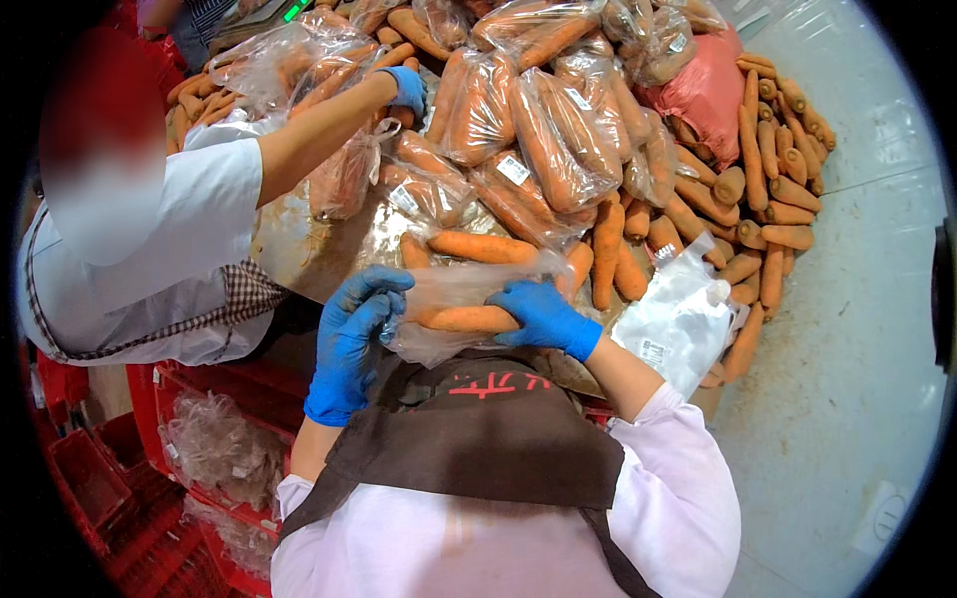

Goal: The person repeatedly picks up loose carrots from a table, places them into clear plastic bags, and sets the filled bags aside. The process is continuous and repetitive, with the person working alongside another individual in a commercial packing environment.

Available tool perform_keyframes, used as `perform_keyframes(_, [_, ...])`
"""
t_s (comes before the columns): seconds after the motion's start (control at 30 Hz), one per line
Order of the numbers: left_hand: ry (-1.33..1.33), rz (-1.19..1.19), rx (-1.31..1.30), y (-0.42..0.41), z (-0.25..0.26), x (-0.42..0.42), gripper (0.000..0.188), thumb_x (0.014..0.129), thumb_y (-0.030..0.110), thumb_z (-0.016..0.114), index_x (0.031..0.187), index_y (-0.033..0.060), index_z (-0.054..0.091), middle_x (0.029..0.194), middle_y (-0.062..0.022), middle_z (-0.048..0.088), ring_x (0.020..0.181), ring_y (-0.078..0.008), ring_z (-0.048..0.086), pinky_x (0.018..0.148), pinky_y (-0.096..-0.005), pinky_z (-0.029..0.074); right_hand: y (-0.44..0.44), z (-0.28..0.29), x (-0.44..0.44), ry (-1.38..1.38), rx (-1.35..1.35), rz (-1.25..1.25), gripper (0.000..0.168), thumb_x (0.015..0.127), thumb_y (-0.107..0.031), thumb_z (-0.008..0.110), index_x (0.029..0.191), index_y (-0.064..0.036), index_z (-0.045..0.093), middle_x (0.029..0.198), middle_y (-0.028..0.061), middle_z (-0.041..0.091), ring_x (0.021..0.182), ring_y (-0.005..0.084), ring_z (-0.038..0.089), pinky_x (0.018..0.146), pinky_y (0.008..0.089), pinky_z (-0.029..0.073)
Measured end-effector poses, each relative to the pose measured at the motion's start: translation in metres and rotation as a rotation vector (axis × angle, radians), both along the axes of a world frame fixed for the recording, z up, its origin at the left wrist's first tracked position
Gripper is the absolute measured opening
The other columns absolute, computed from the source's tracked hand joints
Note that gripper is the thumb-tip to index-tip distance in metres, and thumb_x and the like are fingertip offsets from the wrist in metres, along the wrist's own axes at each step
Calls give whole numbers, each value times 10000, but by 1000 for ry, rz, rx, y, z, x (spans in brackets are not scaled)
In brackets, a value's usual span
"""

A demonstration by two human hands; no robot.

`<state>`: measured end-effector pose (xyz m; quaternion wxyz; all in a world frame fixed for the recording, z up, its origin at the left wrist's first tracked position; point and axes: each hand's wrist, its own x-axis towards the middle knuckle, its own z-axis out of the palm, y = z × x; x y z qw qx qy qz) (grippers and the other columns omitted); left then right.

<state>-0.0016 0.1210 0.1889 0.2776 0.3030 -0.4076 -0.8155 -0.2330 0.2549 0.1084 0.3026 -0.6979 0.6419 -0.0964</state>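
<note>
In front of my apron, a clear plastic bag (463,282) is stretched between my hands. My left hand (355,336), in a blue glove, pinches the bag's left end. My blue-gloved right hand (546,312) grips the right end of a carrot (467,320) that lies along the lower side of the bag. How far that carrot is inside the film is hard to tell. Just beyond the bag, a loose carrot (482,247) lies crosswise. A stack of flat plastic bags (673,318) with a printed label sits right of my right hand.
Filled carrot bags (561,138) are heaped across the table (299,247). Loose carrots (777,172) pile up at right, by a pink sack (699,97). A co-worker's gloved hand (407,91) reaches in from the left. Red crates (149,418) with crumpled plastic bags (224,448) stand at lower left.
</note>
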Motion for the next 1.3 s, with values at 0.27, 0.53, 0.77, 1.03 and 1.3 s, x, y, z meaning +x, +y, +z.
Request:
perform_keyframes(0.27, [-76,-9,-116,-5,0,3,208,809,-16,466,955,-9,614,812,-20,581,612,-32,464,540,-164,364,27,77,-28,415,18,4,432,753,-448,607,960,-69,603,838,114,613,858,312,580,754,391,452])
perform_keyframes(0.53, [-197,-49,-516,-26,3,6,243,795,-46,436,961,0,607,871,-30,570,706,-72,494,644,-195,409,31,134,-28,434,72,252,312,779,-354,619,907,-70,597,817,132,604,660,321,590,664,424,466])
perform_keyframes(0.77, [-160,-178,-535,-13,-15,3,231,806,-23,452,984,5,597,960,-70,599,915,-136,556,839,-268,440,33,41,-66,382,-143,-277,262,736,-254,635,957,-119,598,872,176,579,683,341,587,598,432,469])
perform_keyframes(1.03, [-170,-118,-749,-21,-17,3,250,815,-57,452,1005,16,596,948,-68,581,817,-136,560,751,-259,454,44,13,-94,-387,-148,-779,156,785,-147,587,785,9,592,723,130,575,694,269,573,659,366,468])
perform_keyframes(1.3, [-274,-15,-831,-38,-26,-1,257,794,-55,450,969,25,621,839,-58,584,756,-125,552,699,-239,446,19,104,-15,-1581,-163,-585,217,856,-181,561,828,31,598,789,118,616,777,235,596,757,356,479])
